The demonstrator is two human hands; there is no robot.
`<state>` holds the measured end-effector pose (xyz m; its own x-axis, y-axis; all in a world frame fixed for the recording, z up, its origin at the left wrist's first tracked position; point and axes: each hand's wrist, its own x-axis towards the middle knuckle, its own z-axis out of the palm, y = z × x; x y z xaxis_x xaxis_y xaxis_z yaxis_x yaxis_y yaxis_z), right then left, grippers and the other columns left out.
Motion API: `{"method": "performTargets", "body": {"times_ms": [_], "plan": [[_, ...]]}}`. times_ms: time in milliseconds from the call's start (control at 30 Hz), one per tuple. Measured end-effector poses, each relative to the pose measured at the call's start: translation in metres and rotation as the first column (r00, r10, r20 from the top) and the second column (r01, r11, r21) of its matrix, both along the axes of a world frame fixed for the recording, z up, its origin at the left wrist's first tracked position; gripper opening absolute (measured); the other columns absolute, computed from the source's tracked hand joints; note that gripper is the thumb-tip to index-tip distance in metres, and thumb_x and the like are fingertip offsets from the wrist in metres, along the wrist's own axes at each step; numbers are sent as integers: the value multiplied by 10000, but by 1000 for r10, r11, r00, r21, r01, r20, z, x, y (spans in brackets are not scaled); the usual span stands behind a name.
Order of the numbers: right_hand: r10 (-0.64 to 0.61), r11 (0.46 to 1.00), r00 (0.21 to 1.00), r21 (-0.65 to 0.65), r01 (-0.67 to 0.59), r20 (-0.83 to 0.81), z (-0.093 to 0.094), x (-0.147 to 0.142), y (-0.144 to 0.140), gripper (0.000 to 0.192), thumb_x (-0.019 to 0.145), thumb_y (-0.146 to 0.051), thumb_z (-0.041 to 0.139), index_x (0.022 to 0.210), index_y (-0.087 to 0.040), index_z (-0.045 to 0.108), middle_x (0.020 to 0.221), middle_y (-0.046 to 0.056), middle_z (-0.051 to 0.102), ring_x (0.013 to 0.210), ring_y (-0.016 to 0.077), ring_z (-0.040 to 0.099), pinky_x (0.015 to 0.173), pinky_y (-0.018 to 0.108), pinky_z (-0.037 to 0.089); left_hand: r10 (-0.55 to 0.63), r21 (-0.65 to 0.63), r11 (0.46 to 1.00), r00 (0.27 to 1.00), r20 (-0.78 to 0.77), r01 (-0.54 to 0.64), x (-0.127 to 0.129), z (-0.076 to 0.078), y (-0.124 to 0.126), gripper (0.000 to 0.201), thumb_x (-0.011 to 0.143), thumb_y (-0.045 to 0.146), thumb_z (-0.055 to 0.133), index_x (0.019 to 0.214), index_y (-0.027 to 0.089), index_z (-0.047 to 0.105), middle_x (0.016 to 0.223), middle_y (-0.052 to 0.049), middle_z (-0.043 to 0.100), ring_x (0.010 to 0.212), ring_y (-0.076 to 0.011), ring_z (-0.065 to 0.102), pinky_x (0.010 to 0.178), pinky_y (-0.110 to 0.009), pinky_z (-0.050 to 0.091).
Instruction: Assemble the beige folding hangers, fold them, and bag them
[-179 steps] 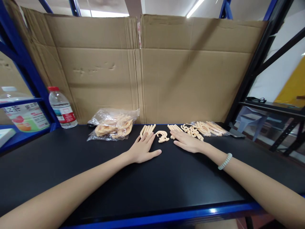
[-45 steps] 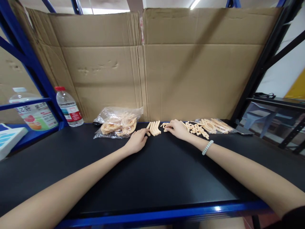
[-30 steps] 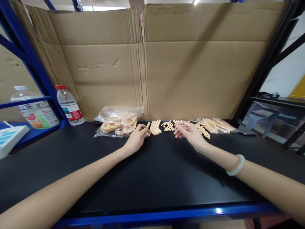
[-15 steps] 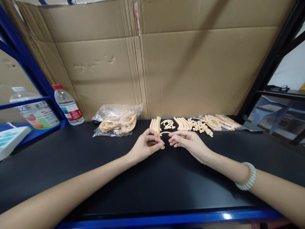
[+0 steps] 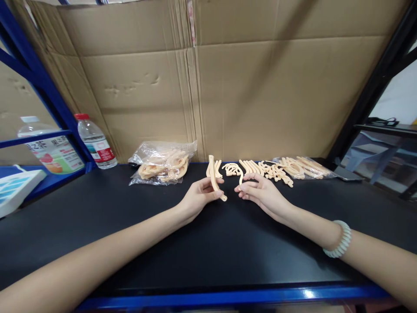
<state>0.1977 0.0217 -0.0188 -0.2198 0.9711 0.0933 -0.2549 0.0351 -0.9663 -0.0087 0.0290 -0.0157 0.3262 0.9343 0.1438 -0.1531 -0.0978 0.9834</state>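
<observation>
My left hand point(image 5: 199, 196) is closed round a long, slightly curved pale wooden piece point(image 5: 213, 172), which slants with its rounded, holed end toward me. Facing it, my right hand point(image 5: 259, 191) pinches a thin curved wooden piece point(image 5: 241, 176) that stands up from the fingertips. The two pieces are apart. Behind the hands lie small curved wooden pieces point(image 5: 232, 168) in the middle, a row of long wooden pieces point(image 5: 251, 167) to their right, and a few more beside the left hand's piece. Knobbly short wooden pieces point(image 5: 276, 172) spread farther right.
A clear plastic bag of curved wooden parts point(image 5: 163, 167) lies at the back left, another bag point(image 5: 302, 167) at the back right beside a dark flat object point(image 5: 348, 174). A red-capped bottle point(image 5: 97, 148) stands by the blue frame. Cardboard point(image 5: 260, 87) walls off the back.
The left hand's piece has turned to show its broad face and holed end. The thin piece in my right hand has swung from lying sideways to upright. The view has shifted slightly.
</observation>
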Motion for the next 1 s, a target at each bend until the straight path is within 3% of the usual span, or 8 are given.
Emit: {"method": "performTargets", "body": {"times_ms": [133,300,533,733,1000], "plan": [[56,998,998,3,-56,1,0,1,2,321,641,-278,799,874,-181,601,857,49,712,799,137,635,816,302,474,-15,43,999,1000,8,15,4,-2,-4,314,636,217,810,814,151,561,790,20,614,778,-124,619,807,-291,481],[79,996,994,39,-82,69,0,2,2,219,648,-304,794,730,-179,634,920,40,673,865,148,617,834,306,487,9,123,992,993,-120,6,5,-1,-7,274,669,246,782,780,155,548,795,14,623,720,-112,603,740,-272,478],[155,988,985,12,-156,76,0,2,1,223,688,-335,781,712,-161,644,909,34,636,890,145,600,843,306,491,73,227,974,973,-218,-22,4,0,-9,179,704,237,741,741,149,589,803,-8,644,765,-135,601,746,-278,462],[184,983,981,2,-185,66,-1,2,1,217,697,-326,780,721,-158,646,900,34,659,865,135,609,837,302,487,100,294,956,927,-361,11,4,1,-10,108,698,221,724,721,142,655,786,-24,666,681,-129,585,653,-252,451],[230,973,967,-30,-228,110,2,3,1,258,712,-365,766,732,-157,615,851,46,692,822,142,642,782,289,482,158,492,869,913,-375,52,5,2,-11,19,708,168,707,720,172,721,816,-43,682,750,-157,643,737,-281,509]]}}
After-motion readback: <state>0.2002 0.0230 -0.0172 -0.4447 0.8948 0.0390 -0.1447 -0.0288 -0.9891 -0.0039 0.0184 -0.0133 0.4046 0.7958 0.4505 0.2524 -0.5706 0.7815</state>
